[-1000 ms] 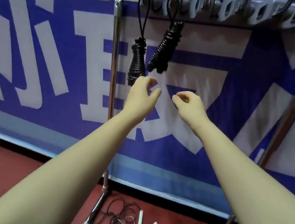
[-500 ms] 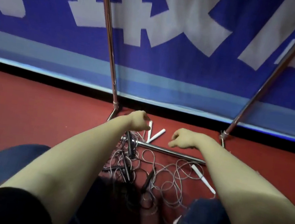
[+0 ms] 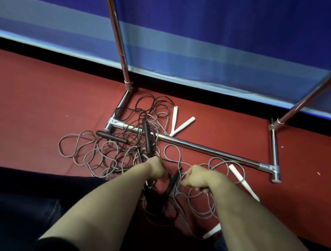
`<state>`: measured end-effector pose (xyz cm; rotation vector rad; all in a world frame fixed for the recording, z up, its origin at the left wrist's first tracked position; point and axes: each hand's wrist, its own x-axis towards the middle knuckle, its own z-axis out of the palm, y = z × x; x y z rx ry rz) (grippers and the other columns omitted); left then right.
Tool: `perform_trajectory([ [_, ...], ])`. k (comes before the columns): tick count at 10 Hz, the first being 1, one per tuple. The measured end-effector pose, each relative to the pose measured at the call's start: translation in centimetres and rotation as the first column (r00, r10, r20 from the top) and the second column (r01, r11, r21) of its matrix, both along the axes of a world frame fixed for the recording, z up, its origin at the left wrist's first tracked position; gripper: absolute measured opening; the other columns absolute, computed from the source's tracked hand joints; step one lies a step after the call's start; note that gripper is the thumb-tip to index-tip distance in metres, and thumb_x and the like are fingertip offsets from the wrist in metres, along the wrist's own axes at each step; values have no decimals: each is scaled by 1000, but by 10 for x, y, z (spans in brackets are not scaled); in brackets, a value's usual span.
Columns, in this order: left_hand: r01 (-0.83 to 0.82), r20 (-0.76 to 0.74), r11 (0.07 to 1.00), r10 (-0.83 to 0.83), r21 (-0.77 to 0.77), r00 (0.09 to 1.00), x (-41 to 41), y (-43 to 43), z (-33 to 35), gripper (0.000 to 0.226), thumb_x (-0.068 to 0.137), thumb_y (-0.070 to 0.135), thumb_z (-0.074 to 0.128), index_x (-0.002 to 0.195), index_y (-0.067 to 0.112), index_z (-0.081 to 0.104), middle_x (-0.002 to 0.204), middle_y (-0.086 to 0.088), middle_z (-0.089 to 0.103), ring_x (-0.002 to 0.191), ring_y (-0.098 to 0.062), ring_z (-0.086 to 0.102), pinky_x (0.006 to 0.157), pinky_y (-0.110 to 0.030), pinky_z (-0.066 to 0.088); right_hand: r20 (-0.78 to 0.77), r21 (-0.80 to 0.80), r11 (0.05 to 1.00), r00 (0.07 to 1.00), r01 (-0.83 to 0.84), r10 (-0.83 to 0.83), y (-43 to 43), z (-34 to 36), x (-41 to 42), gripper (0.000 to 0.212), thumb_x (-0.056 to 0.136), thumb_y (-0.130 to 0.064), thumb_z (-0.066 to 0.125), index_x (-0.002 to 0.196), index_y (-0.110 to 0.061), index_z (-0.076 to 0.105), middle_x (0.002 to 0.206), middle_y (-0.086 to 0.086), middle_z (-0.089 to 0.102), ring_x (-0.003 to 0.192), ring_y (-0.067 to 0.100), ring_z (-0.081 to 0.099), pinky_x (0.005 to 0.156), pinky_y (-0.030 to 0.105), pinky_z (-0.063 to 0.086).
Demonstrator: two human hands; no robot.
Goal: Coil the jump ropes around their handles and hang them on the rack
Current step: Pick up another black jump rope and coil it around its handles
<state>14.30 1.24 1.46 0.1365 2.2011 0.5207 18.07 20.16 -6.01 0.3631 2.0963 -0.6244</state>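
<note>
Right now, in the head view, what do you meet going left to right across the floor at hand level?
In order: grey rope loops → black handle lying flat → left hand → right hand → white handle → rack's right-hand foot.

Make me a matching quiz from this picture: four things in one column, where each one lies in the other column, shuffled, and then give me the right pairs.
Things
1. V of two white handles
2. upper black handle
3. long white handle
4. left hand

Places
A. lying across the chrome bar
B. just right of the right hand
C. beyond the bar, toward the blue banner
D. left of the right hand, on the bar's near side

Pairs: 1-C, 2-A, 3-B, 4-D
</note>
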Motion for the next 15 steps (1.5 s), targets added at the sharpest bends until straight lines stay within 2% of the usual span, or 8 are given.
perform_trajectory([
  [1, 24, 11, 999, -23, -30, 1000, 14, 6, -34, 27, 89, 13, 63, 111, 1, 72, 106, -20, 71, 97, -30, 69, 84, -33, 53, 2, -47, 999, 1000, 25, -25, 13, -107, -7, 39, 68, -24, 74, 106, -25, 67, 95, 2, 71, 82, 21, 69, 84, 41, 59],
  [3, -70, 102, 997, 69, 8, 992, 40, 5, -62, 34, 83, 18, 73, 115, 10, 69, 116, -10, 69, 109, -23, 64, 83, -24, 46, -90, -164, 976, 983, 143, -160, -32, -15, 16, 39, 87, 0, 55, 121, -18, 61, 108, 2, 63, 90, 15, 57, 76, 17, 47],
  [5, -90, 161, 993, 77, 76, 984, 46, 6, -61, 14, 84, 11, 69, 95, 3, 69, 90, -13, 67, 72, -19, 62, 78, -32, 54, -61, -186, 894, 903, 408, -425, -40, 7, 15, 7, 96, -24, 54, 96, -17, 53, 92, 6, 65, 82, 21, 60, 73, 34, 52],
  [7, -124, 203, 962, 74, 245, 976, 4, 7, -12, 5, 82, 13, 72, 82, 10, 68, 65, -3, 58, 43, -11, 48, 46, -21, 42, -16, -347, 689, 731, 636, -682, -47, 32, 1, 25, 88, -20, 69, 106, -9, 55, 107, 14, 67, 87, 23, 63, 79, 41, 57],
  [9, -142, -11, 962, 148, 232, 989, -55, -3, 60, 43, 73, -4, 73, 114, 4, 61, 99, -13, 62, 81, -25, 63, 75, -40, 57, -145, -446, 764, 805, 465, -575, -42, 107, -33, 54, 87, 8, 59, 120, -25, 32, 91, 14, 63, 67, 25, 63, 60, 39, 57],
  [10, -9, -139, 960, 49, 278, 989, -63, -7, 101, 93, 64, 8, 84, 146, 23, 41, 143, -4, 39, 129, -24, 45, 107, -36, 43, -238, -504, 826, 879, 251, -413, -40, 164, -44, 34, 86, 12, 56, 109, -14, 58, 79, 14, 66, 58, 17, 58, 54, 28, 50],
  [12, -27, 5, 758, 32, 652, 999, -61, -11, 177, 47, 75, -10, 68, 111, 20, 63, 93, 0, 69, 88, -12, 64, 91, -29, 45, -453, -535, 822, 754, 197, -476, -31, 268, -41, 13, 78, -13, 72, 72, -15, 61, 52, -2, 47, 41, 8, 39, 41, 20, 26],
  [15, 30, 51, 805, -75, 592, 996, -49, -26, 205, 22, 94, 23, 62, 72, 21, 65, 77, 7, 66, 78, -6, 60, 84, -27, 44, -1, -1000, -5, 273, -21, -962, 0, 410, -39, 44, 97, -32, 54, 60, -22, 32, 43, -7, 20, 32, 6, 15, 30, 20, 13],
])
